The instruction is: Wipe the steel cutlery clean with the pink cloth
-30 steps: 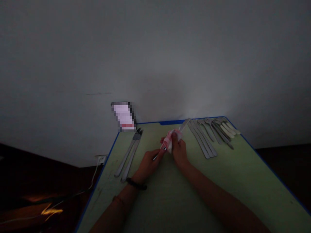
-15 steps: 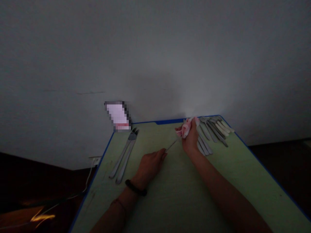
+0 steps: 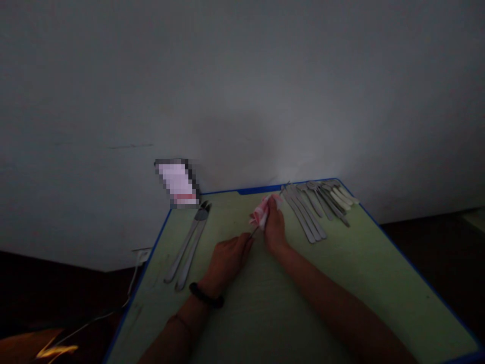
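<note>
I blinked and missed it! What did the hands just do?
The right hand, gripping the pink-and-white cloth, slid back along the knife toward the left hand, after reaching its tip. The left hand kept hold of the handle. The cutlery row and two pieces at left stayed put.

No writing can be read; the pale card (image 3: 176,183) standing at the table's (image 3: 257,313) far left corner is blurred out.

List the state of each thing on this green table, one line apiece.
left hand: shut on the handle end of the thin metal utensil.
right hand: shut on the pink-and-white cloth.
pink-and-white cloth: bunched around the utensil.
two long metal utensils: lying side by side, untouched.
row of metal cutlery: lying flat, untouched.
</note>
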A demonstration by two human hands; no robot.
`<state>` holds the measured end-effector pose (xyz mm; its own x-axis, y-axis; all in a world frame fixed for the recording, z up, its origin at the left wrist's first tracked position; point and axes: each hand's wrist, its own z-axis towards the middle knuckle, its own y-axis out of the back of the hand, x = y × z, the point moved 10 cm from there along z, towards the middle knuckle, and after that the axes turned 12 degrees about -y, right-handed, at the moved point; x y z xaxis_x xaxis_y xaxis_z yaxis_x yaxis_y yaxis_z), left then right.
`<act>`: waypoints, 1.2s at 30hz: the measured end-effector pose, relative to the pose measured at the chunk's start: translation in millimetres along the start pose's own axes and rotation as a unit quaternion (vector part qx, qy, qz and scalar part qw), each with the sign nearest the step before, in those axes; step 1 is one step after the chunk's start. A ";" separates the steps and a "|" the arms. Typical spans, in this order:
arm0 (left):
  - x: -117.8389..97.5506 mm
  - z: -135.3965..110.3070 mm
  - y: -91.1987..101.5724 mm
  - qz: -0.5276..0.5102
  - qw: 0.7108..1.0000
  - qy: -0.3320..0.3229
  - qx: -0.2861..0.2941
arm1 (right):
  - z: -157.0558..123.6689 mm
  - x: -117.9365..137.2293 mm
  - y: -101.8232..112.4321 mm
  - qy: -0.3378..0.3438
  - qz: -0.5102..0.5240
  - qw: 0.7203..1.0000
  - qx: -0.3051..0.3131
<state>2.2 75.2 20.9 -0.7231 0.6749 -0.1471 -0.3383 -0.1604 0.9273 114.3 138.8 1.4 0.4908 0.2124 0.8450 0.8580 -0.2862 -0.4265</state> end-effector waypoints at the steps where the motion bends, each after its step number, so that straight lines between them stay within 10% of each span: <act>1: -1.0 -0.1 -0.6 -0.021 1.000 -0.003 0.006 | 3.9 12.3 5.2 0.017 0.016 1.000 -0.006; 10: 2.6 -4.3 -1.5 -0.364 0.928 0.084 0.017 | 12.0 77.0 41.0 0.120 0.049 0.989 -0.069; 22: 25.1 -7.5 -18.2 -0.449 0.876 0.178 0.012 | -15.8 -20.3 -3.4 0.031 -0.117 0.992 0.026; 30: 4.4 -7.5 -15.8 -0.541 0.829 0.133 0.050 | -3.0 -25.0 1.3 -0.005 -0.059 0.996 0.070; 36: -1.5 -6.3 -14.9 -0.496 0.859 0.081 0.099 | 8.4 -18.2 7.8 -0.010 -0.032 0.997 0.065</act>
<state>4.6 72.0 5.1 -0.2181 0.2981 -0.9293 -0.7391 0.5714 0.3568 113.3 140.5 -20.0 0.4356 0.2446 0.8663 0.8997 -0.1483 -0.4105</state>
